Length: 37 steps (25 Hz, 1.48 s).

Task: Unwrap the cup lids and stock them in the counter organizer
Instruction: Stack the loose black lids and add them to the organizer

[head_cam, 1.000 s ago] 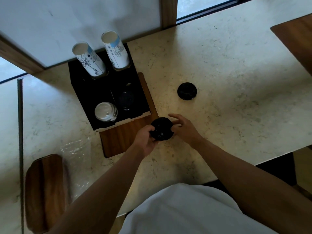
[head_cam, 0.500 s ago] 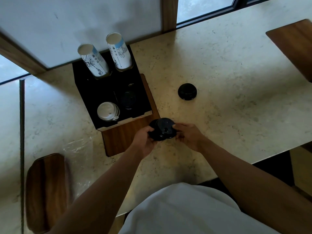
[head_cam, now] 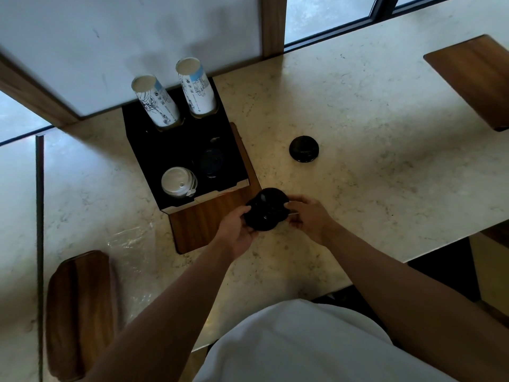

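Observation:
I hold a stack of black cup lids [head_cam: 266,209] between both hands, just above the counter at the front right corner of the black organizer [head_cam: 140,150]. My left hand [head_cam: 239,232] grips the stack's left side and my right hand [head_cam: 309,216] grips its right side. Inside the organizer a white lid stack [head_cam: 177,181] fills the front left slot and dark lids [head_cam: 211,162] sit in the front right slot. One more black lid [head_cam: 304,148] lies alone on the marble counter to the right.
Two stacks of printed paper cups [head_cam: 154,102] [head_cam: 196,86] stand in the organizer's back slots. The organizer rests on a wooden board [head_cam: 201,226]. Crumpled clear plastic wrap [head_cam: 129,241] lies left of it. A wooden tray [head_cam: 80,312] sits at front left, another wooden board [head_cam: 476,78] at far right.
My right hand has closed onto the lid stack's right side, and both hands have tilted and shifted the stack slightly. The view has drifted a little.

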Available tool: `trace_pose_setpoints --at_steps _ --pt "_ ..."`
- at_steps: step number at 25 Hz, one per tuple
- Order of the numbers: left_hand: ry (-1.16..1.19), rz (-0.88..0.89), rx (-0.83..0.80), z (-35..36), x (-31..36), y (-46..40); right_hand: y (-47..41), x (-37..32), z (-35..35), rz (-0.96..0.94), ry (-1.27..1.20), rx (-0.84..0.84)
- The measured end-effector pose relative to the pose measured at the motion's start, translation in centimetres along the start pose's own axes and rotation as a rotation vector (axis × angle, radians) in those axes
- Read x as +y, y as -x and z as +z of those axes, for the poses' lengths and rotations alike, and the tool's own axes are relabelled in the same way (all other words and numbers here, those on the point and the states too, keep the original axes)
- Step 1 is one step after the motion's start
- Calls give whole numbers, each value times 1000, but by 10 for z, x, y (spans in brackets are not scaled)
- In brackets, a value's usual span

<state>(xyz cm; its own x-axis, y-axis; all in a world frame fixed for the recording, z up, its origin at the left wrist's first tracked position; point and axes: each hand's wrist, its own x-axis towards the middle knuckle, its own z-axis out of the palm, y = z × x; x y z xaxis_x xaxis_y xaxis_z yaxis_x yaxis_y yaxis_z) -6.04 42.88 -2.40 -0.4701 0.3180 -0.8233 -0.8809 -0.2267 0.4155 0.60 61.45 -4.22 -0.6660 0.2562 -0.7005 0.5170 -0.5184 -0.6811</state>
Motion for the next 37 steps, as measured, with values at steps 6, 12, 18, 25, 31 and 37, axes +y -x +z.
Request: trace_pose_setpoints --at_steps 6,12,18,25,31,37 --pt "-120 -3 37 -5 -2 2 6 4 -8 73 -160 28" --pt "-198 -22 -14 -8 -6 7 13 16 8 35 174 -20" --pt "-119 -30 -16 -11 -7 10 8 22 15 -106 440 50" --pt "-198 21 -160 -4 -5 18 6 22 19 -47 365 -21" --pt "-184 33 -57 -1 -1 8 2 9 18 5 128 -127" --pt "-287 65 -50 9 3 -1 -13 -1 14 -55 143 -117"
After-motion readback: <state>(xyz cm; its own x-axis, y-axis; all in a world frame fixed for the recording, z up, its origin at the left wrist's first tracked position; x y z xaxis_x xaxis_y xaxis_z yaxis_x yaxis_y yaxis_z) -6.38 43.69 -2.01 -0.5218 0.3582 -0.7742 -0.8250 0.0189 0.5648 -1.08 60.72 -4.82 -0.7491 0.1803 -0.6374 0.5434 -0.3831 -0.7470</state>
